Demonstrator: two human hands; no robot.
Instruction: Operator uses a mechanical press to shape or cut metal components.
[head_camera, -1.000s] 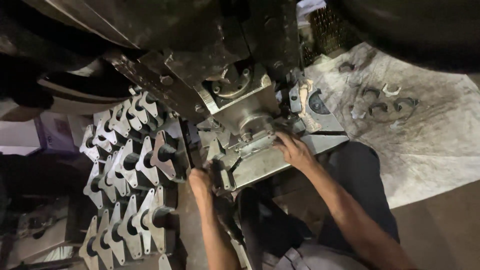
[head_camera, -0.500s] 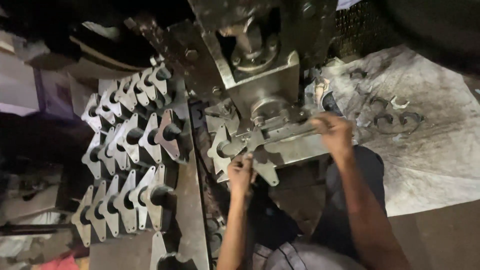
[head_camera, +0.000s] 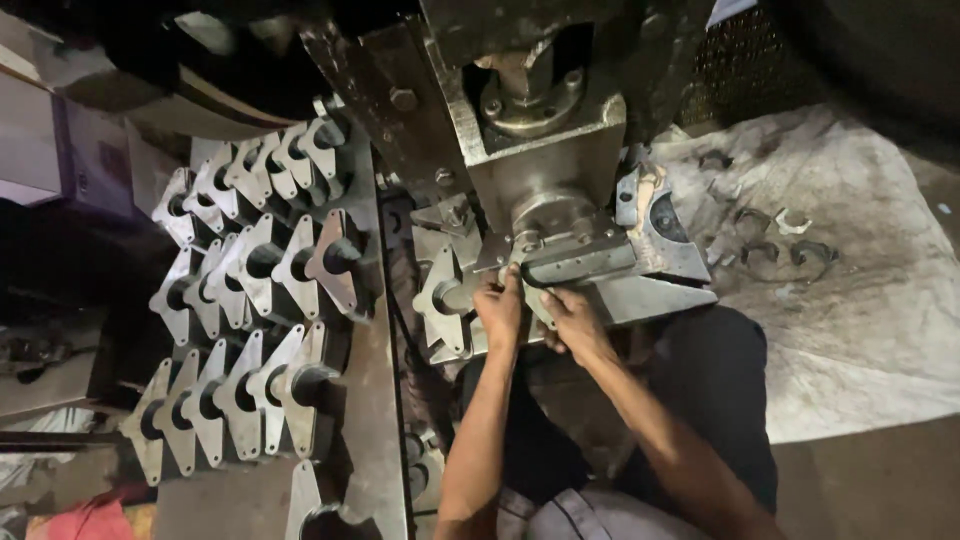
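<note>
Both hands are working at the front edge of the press bed, right under the ram block.

L hand is sitting at the bed's front-left corner, fingers curled and pressed together, tips bearing on a flat metal plate w/ a round hole in it. The plate is lying just left of the knuckles, touching the fingertips; its pointed ends are sticking out up and down past the hand. Can't tell if the thumb is under it, so pinching vs. just pushing isn't clear.

R hand is touching the L one, just right of it, fingers bent and close together, tips going up against the dark slot in the die above. Whether it's holding anything can't be told – the palm side is hidden.

Along the left side, rows of same-shape plates are hanging stacked on pegs of a steel rack, well apart from the hands. On the grey cloth at the right, small curved metal pieces are lying scattered near its top edge. Dark trousers are showing below the bed.
</note>
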